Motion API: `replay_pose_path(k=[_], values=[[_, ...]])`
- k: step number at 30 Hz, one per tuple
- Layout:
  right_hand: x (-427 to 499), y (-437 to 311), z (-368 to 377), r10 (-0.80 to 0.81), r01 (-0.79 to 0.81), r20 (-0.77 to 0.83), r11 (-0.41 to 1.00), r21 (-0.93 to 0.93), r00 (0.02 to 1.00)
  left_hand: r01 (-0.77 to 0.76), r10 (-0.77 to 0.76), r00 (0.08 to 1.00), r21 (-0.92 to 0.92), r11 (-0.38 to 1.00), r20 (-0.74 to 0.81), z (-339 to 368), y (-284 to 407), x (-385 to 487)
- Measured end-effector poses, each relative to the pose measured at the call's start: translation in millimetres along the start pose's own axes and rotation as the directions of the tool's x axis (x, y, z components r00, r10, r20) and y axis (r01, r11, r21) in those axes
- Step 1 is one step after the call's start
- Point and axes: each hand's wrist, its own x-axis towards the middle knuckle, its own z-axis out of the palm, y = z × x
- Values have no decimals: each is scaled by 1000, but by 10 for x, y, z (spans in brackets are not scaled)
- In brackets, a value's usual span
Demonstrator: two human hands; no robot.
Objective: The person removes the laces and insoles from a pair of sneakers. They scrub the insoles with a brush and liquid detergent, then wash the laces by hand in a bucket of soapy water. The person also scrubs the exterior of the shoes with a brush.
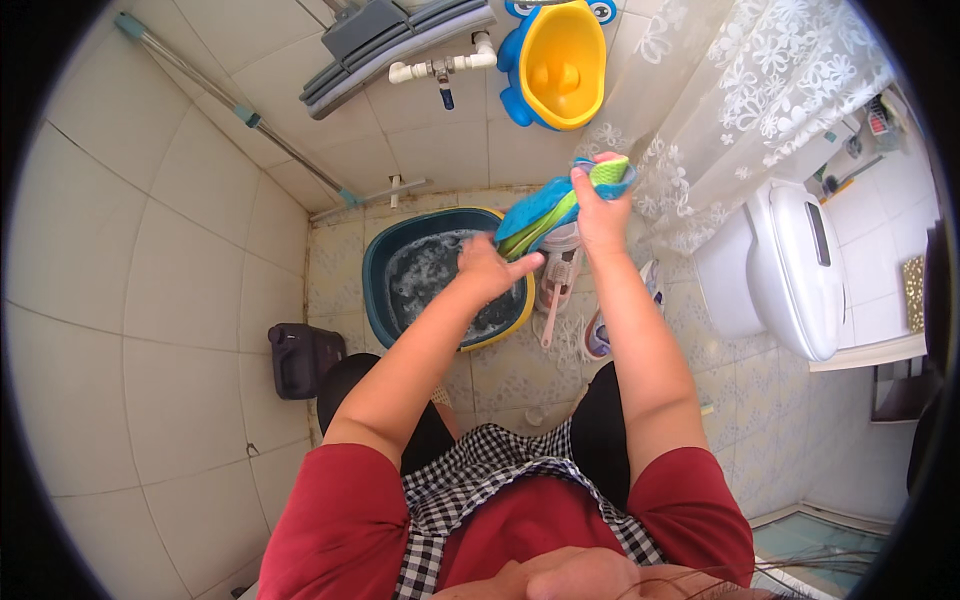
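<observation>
My right hand (602, 214) grips a blue and lime-green shoe (536, 214) by its upper right end and holds it slantwise over the basin's right rim. Close to the shoe's lower end is my left hand (491, 266), thumb stretched out and fingers blurred. Whether it touches the shoe is hard to tell. Below it, a dark green basin (379, 300) with a yellow outer edge holds foamy, dark water (424, 274). Just right of the basin, a pink-handled brush (553, 304) lies bristles up over a pale shoe, partly hidden.
More shoes (598, 335) lie on the tiled floor beside my right forearm. A dark plastic jug (304, 360) stands against the left wall. Farther right are a white toilet (787, 270) and a lace curtain (697, 112). A valve pipe (442, 69) and a yellow-blue child's urinal (562, 67) are on the far wall.
</observation>
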Motion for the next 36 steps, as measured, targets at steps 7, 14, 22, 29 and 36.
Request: replay_pose_path(k=[7,14,22,29,36], values=[[-848,118,399,-27,51,197,992,-114,980,582,373,785,-795,-173,494,131,-343,372],[-912,-7,408,337,-269,198,913,-305,920,245,-143,957,-967,-64,252,369,-72,151],[-969,285,431,-95,184,229,894,-409,969,91,-131,987,-995,-33,95,363,-71,210],[-894,339,431,131,-122,4,935,-332,991,121,-87,989,-993,19,119,388,-108,224],[-916,397,459,219,-198,14,906,-374,976,224,-212,948,-971,-85,237,319,-104,258]])
